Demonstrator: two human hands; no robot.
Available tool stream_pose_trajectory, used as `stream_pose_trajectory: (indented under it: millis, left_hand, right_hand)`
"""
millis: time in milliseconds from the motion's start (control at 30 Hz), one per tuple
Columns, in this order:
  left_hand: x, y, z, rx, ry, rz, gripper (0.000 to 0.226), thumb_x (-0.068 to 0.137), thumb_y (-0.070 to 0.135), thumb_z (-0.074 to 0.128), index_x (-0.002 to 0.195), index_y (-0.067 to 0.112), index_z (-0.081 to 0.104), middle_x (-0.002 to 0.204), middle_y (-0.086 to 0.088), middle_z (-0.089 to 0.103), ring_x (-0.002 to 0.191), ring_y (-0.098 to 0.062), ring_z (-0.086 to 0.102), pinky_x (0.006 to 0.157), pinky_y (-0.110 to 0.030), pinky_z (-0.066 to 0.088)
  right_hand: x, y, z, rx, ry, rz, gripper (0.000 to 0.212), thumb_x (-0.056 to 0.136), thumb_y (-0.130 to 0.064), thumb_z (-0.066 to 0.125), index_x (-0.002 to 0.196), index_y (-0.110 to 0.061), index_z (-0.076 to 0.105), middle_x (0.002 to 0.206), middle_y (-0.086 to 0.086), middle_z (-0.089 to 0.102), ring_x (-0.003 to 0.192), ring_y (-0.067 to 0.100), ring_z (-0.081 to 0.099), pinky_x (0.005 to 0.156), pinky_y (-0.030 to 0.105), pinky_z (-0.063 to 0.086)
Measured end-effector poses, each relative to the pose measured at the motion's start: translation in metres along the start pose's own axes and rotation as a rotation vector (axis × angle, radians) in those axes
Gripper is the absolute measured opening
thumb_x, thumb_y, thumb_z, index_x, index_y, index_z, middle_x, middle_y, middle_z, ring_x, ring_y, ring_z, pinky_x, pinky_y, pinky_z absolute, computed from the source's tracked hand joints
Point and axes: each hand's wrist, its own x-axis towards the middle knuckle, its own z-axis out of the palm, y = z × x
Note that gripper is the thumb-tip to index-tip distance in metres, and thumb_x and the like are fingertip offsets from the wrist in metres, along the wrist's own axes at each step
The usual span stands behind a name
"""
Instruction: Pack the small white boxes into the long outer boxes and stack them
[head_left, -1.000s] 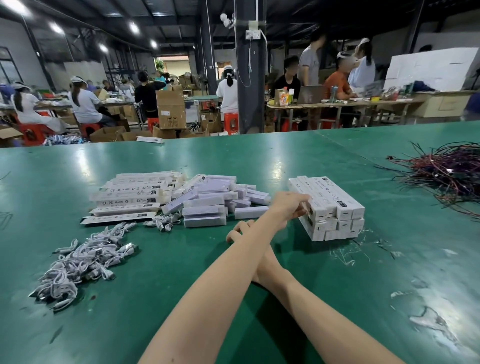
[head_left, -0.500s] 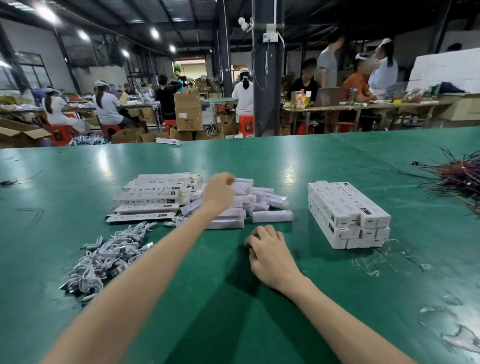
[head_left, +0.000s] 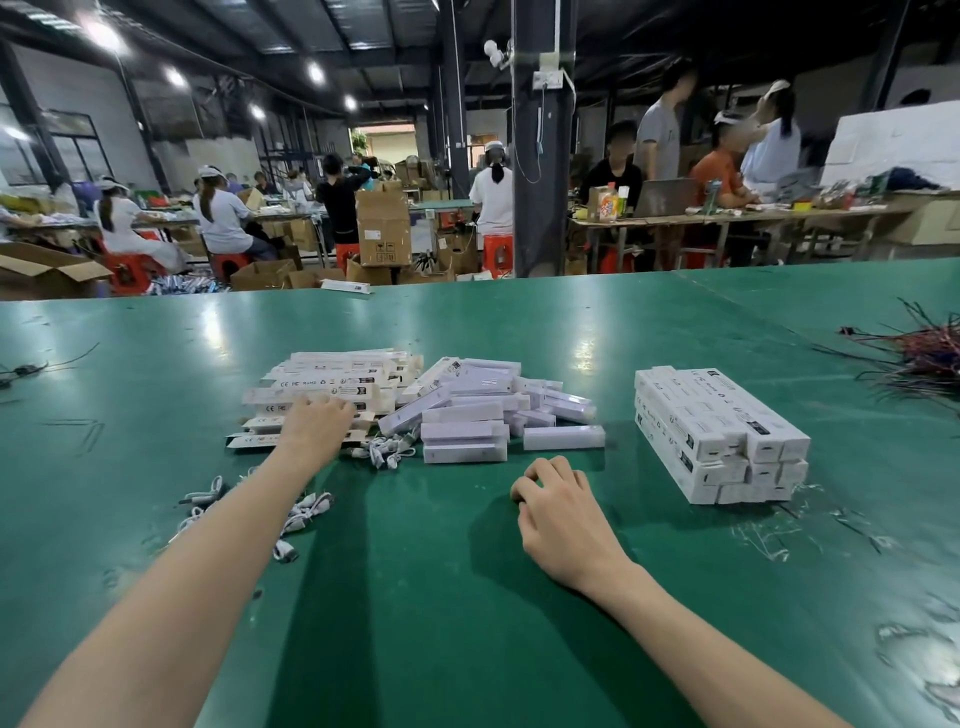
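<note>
Left hand (head_left: 317, 423) lay on the flat outer boxes (head_left: 332, 379), centre left; finger state indeterminate. Right hand (head_left: 558, 512) rested on the desk (head_left: 467, 623), fingers loosely curled, empty.

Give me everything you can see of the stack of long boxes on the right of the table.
The stack is made of long white cartons, cardboard by the look, with small dark print and labels on their top faces. They lie flat, side by side, in about three layers, end flaps closed. The block runs at an angle, its ends facing near-right, and the edges line up fairly evenly. It sits on the green table, right of the loose boxes and apart from them. The right hand rests to its left without touching it.
</note>
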Motion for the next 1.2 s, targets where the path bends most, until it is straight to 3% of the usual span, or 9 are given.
stream_pose_trajectory:
  millis: [267,467,633,800,933,1033,1200]
  left_hand:
    - [0.014,0.01,0.0,0.071,0.103,0.093,0.057,0.092,0.003,0.056,0.143,0.009,0.033,0.12,0.0,0.065,0.108,-0.017,0.062,0.101,-0.033,0.045]
    - [0.002,-0.007,-0.019,0.018,0.207,0.067,0.037,0.09,-0.002,0.054,0.125,0.005,0.048,0.12,-0.008,0.062,0.106,-0.02,0.062,0.094,-0.029,0.05]
    - [-0.028,0.0,-0.083,-0.471,0.627,-0.018,0.028,0.084,-0.008,0.062,0.112,-0.008,0.057,0.091,-0.023,0.062,0.077,-0.038,0.065,0.072,-0.047,0.056]
    - [-0.078,0.067,-0.139,-0.864,1.025,0.05,0.037,0.086,0.004,0.064,0.121,-0.005,0.059,0.095,-0.012,0.062,0.081,-0.017,0.057,0.079,-0.024,0.049]
    - [-0.113,0.126,-0.153,-1.154,1.12,0.167,0.034,0.088,0.007,0.061,0.12,-0.002,0.059,0.1,-0.006,0.06,0.093,-0.008,0.053,0.096,-0.01,0.038]
    - [-0.122,0.147,-0.146,-1.253,1.096,0.211,0.042,0.082,0.0,0.069,0.122,0.005,0.059,0.103,-0.001,0.057,0.091,-0.012,0.056,0.093,-0.011,0.04]
    - [-0.123,0.143,-0.136,-1.329,1.073,0.18,0.033,0.086,0.023,0.067,0.116,0.014,0.058,0.108,0.013,0.048,0.102,0.004,0.05,0.093,-0.012,0.039]
  right_hand:
    - [0.001,0.0,-0.001,0.006,0.005,0.0,0.024,0.094,-0.016,0.041,0.109,-0.012,0.06,0.115,0.002,0.051,0.108,0.022,0.039,0.093,0.029,0.03]
    - [0.001,0.001,-0.001,0.014,0.031,-0.004,0.023,0.094,-0.016,0.042,0.107,-0.013,0.061,0.114,0.002,0.052,0.107,0.021,0.039,0.092,0.029,0.03]
    - [0.001,0.0,-0.001,0.032,0.091,-0.046,0.035,0.091,-0.014,0.046,0.125,-0.015,0.054,0.119,0.001,0.052,0.112,0.022,0.042,0.095,0.031,0.031]
    - [0.0,-0.011,-0.014,0.322,0.327,-0.01,0.064,0.086,-0.022,0.069,0.141,-0.008,0.038,0.135,0.007,0.048,0.124,0.026,0.047,0.101,0.036,0.038]
    - [-0.003,-0.016,-0.029,0.432,0.453,-0.034,0.077,0.079,-0.01,0.076,0.142,0.001,0.034,0.14,0.013,0.046,0.131,0.027,0.044,0.108,0.039,0.036]
    - [-0.006,-0.013,-0.034,0.444,0.449,-0.073,0.066,0.077,0.004,0.068,0.138,0.001,0.043,0.135,0.014,0.053,0.128,0.028,0.049,0.107,0.041,0.038]
    - [-0.005,-0.013,-0.036,0.473,0.507,-0.173,0.049,0.073,0.014,0.06,0.119,-0.002,0.06,0.119,0.008,0.065,0.112,0.015,0.05,0.098,0.03,0.039]
